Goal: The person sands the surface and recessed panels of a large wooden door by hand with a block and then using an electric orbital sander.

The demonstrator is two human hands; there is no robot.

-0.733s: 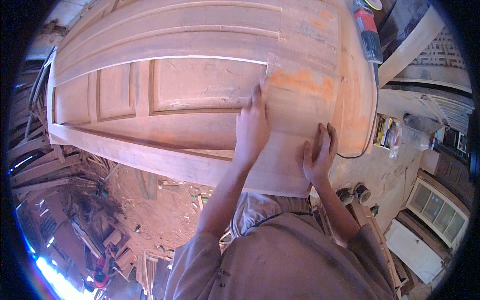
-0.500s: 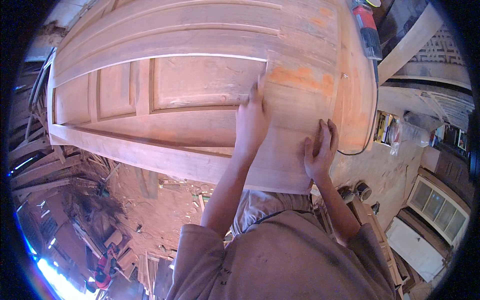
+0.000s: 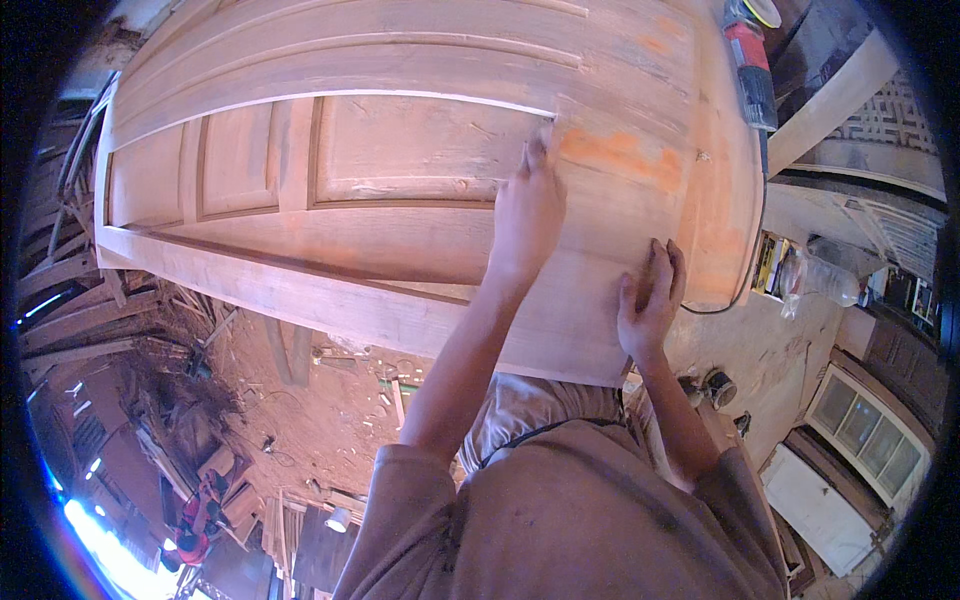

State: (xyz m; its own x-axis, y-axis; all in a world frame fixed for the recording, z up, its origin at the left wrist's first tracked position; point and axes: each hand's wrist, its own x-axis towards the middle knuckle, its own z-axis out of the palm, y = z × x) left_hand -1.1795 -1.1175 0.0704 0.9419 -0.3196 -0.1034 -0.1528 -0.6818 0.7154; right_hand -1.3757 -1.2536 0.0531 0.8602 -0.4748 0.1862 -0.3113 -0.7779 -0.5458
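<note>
A large panelled wooden door (image 3: 420,225) lies in front of me, pale reddish-brown with orange patches near its right end. My left hand (image 3: 530,215) is closed at the right end of a recessed panel (image 3: 415,150), close to its far corner. The fingers are bent together against the moulding; whatever they pinch is hidden. My right hand (image 3: 648,312) rests on the plain right-hand part of the door, near its near edge, with thumb and fingers apart and nothing in them.
A red and black power tool (image 3: 750,65) lies at the far right with its cord hanging down the side. Timber pieces (image 3: 90,310) are heaped at the left. A person in red (image 3: 192,535) is at the lower left. A white-framed window unit (image 3: 868,430) stands at the right.
My left hand has slid slightly farther away along the panel's end, toward the corner. The right hand stays on the door. The whole view has shifted a little.
</note>
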